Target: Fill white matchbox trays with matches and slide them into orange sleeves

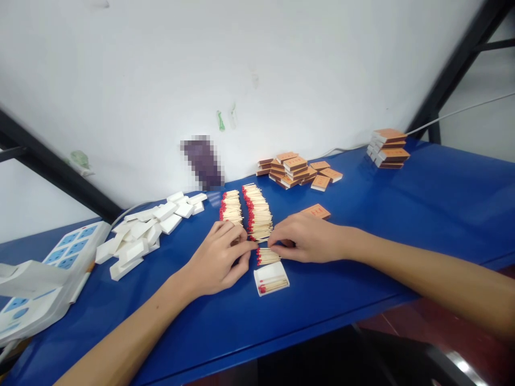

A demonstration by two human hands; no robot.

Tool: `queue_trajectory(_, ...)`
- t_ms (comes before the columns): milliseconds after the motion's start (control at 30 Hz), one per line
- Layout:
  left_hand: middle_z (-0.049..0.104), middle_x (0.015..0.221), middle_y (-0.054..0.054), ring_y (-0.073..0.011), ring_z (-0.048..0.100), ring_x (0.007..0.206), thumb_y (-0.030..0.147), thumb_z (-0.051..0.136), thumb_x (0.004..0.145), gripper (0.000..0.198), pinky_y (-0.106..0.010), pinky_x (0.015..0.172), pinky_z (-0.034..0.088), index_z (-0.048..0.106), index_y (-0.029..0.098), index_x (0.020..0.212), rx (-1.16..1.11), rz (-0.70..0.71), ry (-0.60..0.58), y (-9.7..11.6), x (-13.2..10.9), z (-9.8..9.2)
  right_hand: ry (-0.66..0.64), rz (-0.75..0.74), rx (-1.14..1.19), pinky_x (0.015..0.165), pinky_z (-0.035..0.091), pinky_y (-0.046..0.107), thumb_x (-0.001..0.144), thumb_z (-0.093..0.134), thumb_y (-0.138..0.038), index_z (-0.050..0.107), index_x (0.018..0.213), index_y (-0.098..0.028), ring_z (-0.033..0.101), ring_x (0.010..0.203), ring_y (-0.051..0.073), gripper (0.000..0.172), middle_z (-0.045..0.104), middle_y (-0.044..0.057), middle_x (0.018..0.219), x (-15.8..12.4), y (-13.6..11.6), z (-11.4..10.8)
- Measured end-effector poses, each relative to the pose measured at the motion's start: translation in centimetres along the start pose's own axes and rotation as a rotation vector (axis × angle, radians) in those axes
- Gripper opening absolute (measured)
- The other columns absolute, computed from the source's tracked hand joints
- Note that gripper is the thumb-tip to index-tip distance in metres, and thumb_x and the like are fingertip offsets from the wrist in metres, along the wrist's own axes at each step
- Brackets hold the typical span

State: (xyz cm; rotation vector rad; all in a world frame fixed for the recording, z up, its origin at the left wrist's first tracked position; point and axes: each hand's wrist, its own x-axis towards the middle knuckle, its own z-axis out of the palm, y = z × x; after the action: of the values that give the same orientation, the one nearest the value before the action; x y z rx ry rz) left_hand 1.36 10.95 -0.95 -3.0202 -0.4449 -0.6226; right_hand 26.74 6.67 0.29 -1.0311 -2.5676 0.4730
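Matches (pixel 257 214) with red heads lie in two long, heaped columns at the middle of a blue table (pixel 362 187), as I see it over the head camera from my distant seat. Nearer the camera, a short row (pixel 269 256) of the same matches lies between the person's two hands. Just in front of that row sits an open white tray (pixel 269 271) holding a few more, heads to the left.

The left hand (pixel 223 257) has its fingers bent, one fingertip reaching close to the red heads of the short row. The right hand (pixel 308 238) comes from the other side, fingers curled down near the bare stick ends. I cannot tell whether either hand is pinching a match or merely touching some, as the fingers hide the contact.

For lettering, I look to the orange matchboxes. A single matchbox (pixel 317 211), partly behind the right hand, has reddish characters on top; a loose pile (pixel 289 166) by the white wall (pixel 281 69) shows similar marks. All are too small for me to read. A stack (pixel 388 147) of these boxes stands at the far right. White trays (pixel 140 230) form a jumbled heap at left, beside a white power strip (pixel 62 262) with blue socket panels.
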Motion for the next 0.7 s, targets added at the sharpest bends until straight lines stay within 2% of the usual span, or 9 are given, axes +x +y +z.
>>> queue_trajectory(100, 0.058, 0.094, -0.008, -0.0218, 0.052, 0.088, 0.019, 0.051, 0.097, 0.023, -0.040, 0.083, 0.040, 0.070, 0.017, 0.109, -0.005, 0.021, 0.004, 0.20, 0.18, -0.14, -0.019, 0.008, 0.005, 0.063, 0.036, 0.026, 0.096, 0.058, -0.026, 0.073, 0.095, -0.017, 0.055, 0.065, 0.012, 0.017, 0.065, -0.001, 0.073, -0.03, -0.02, -0.06)
queue_trajectory(300, 0.058, 0.095, -0.008, -0.0218, 0.052, 0.089, 0.019, 0.050, 0.097, 0.023, -0.040, 0.083, 0.041, 0.070, 0.016, 0.109, -0.015, 0.012, -0.001, 0.17, 0.11, -0.13, -0.026, 0.031, -0.044, 0.060, 0.033, 0.027, 0.097, 0.059, -0.047, 0.074, 0.098, -0.016, 0.054, 0.063, 0.014, 0.034, 0.061, 0.000, 0.067, -0.08, 0.04, -0.08)
queue_trajectory(700, 0.059, 0.092, -0.006, -0.0205, 0.054, 0.087, 0.025, 0.054, 0.098, 0.022, -0.039, 0.085, 0.040, 0.072, 0.018, 0.107, -0.015, 0.018, -0.004, 0.26, 0.20, -0.16, -0.053, 0.005, -0.021, 0.061, 0.034, 0.027, 0.095, 0.063, -0.045, 0.074, 0.102, -0.017, 0.057, 0.065, 0.014, 0.031, 0.064, 0.000, 0.070, -0.11, 0.16, -0.10)
